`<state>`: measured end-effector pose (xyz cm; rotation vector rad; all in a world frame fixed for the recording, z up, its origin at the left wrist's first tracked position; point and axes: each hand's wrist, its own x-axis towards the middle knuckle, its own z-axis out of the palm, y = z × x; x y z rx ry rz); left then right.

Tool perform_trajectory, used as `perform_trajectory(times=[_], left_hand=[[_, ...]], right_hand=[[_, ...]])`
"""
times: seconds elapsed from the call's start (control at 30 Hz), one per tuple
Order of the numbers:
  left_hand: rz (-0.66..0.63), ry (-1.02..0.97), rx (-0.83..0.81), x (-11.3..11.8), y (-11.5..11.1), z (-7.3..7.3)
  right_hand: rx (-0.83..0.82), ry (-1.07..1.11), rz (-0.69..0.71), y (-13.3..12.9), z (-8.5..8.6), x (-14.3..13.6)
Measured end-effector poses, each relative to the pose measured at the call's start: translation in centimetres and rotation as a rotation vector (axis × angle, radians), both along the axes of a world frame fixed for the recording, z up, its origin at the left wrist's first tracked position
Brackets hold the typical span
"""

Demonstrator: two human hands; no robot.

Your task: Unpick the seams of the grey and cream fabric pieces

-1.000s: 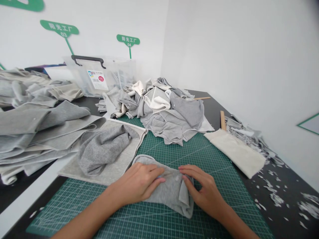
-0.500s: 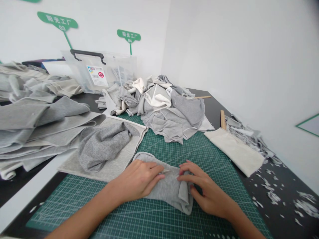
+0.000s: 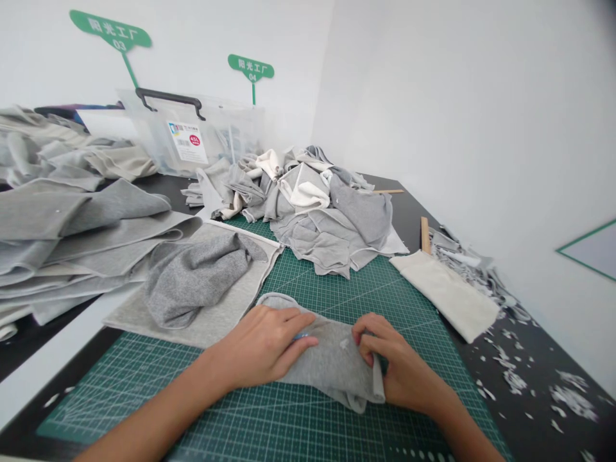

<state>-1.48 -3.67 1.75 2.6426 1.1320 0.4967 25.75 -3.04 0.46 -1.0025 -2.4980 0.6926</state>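
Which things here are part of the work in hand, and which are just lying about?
In use:
- grey cloth piece, pinched by the right hand
- small blue item, mostly hidden by the left hand
- green cutting mat, beneath the cloth

Apparently just lying about, untouched:
- darker grey cloth
- cloth heap
- folded cream cloth
- clear plastic box
- scraps

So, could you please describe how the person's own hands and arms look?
The left hand and right hand are ungloved, and no ring, watch or bracelet shows. The left forearm and right forearm are slim and bare as far as the picture reaches, with no sleeve in view.
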Motion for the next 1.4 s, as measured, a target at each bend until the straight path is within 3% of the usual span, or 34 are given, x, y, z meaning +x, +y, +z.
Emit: perform_trajectory(times=[0.27,0.5,0.67,0.73,0.9,1.17,1.4], left_hand=[[-0.028,0.02,0.032,0.3,-0.1,-0.4],[-0.021,0.035,0.035,0.6,-0.1,-0.9],[-0.009,0.041,0.036,0.5,0.0,-0.8],[-0.003,0.041,0.045,0.5,-0.1,-0.8],[-0.019,0.018,0.088,0.5,-0.3,-0.8],[-0.01,0.027,0.092,0.7,-0.4,-0.8],[0.037,0.007,0.087,0.6,-0.3,-0.9]], right_hand=[[-0.04,-0.053,-0.021,-0.2,1.1,0.0],[-0.271,-0.012,0.109,-0.3,3.6,1.9],[-0.353,-0.012,0.187,0.1,3.8,3.3],[-0.333,0.009,0.171,0.2,3.4,3.2],[-0.134,0.174,-0.054,0.1,2.0,1.7],[0.094,-0.047,-0.042,0.1,-0.5,-0.5],[0.142,0.049,-0.061,0.2,-0.5,-0.6]])
